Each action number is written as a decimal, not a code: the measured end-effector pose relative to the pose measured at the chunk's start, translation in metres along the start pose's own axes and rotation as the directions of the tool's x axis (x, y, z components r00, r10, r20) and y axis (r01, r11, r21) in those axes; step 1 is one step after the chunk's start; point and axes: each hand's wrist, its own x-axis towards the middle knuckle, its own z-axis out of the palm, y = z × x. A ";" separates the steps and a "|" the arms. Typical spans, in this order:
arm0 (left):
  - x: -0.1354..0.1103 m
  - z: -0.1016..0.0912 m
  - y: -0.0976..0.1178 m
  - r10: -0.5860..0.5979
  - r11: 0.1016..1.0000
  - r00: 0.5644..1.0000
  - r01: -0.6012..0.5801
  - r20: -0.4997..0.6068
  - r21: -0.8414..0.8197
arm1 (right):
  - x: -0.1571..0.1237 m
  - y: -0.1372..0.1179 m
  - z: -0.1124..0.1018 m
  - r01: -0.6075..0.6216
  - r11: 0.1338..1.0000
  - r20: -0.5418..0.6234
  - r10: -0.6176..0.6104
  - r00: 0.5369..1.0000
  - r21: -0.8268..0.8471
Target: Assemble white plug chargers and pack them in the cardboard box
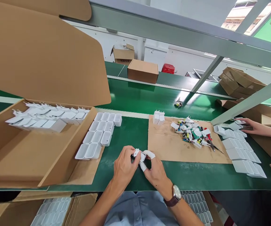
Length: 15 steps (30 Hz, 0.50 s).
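Observation:
In the middle of the head view, just above the bench's front edge, my left hand and my right hand meet around a small white plastic housing part with something dark in it. Both hands are closed on the part, one from each side. White finger covers sit on the thumb and forefinger of my right hand. Beyond it, a cardboard sheet bears a heap of circuit boards and white plug parts. Pliers with red handles lie at the heap's right side.
Rows of open white housings stand left of my hands, beside a large cardboard box holding white pieces. More housings line the right, where a co-worker's hand touches one. A metal post slants across the bench.

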 end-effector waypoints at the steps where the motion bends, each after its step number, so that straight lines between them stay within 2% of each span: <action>1: 0.002 0.001 0.001 0.008 1.000 1.000 -0.008 0.006 0.005 | 0.001 -0.001 -0.001 0.002 1.000 0.006 -0.002 1.000 0.004; 5: 0.005 0.003 0.000 0.036 0.999 0.999 -0.036 0.002 0.000 | 0.002 -0.005 -0.002 0.020 1.000 0.007 -0.020 1.000 -0.011; 10: 0.000 0.008 -0.006 0.002 1.000 1.000 -0.003 -0.011 -0.028 | 0.002 -0.008 -0.001 -0.008 0.993 0.036 0.012 0.999 -0.115; 12: -0.001 0.008 -0.008 -0.047 0.998 0.999 0.047 0.000 -0.037 | 0.003 -0.009 -0.001 -0.013 0.991 0.077 0.023 0.997 -0.136; 15: 0.001 0.005 -0.008 -0.196 0.980 0.973 0.200 0.122 -0.014 | 0.004 -0.011 0.000 0.003 0.990 0.089 0.010 0.996 -0.143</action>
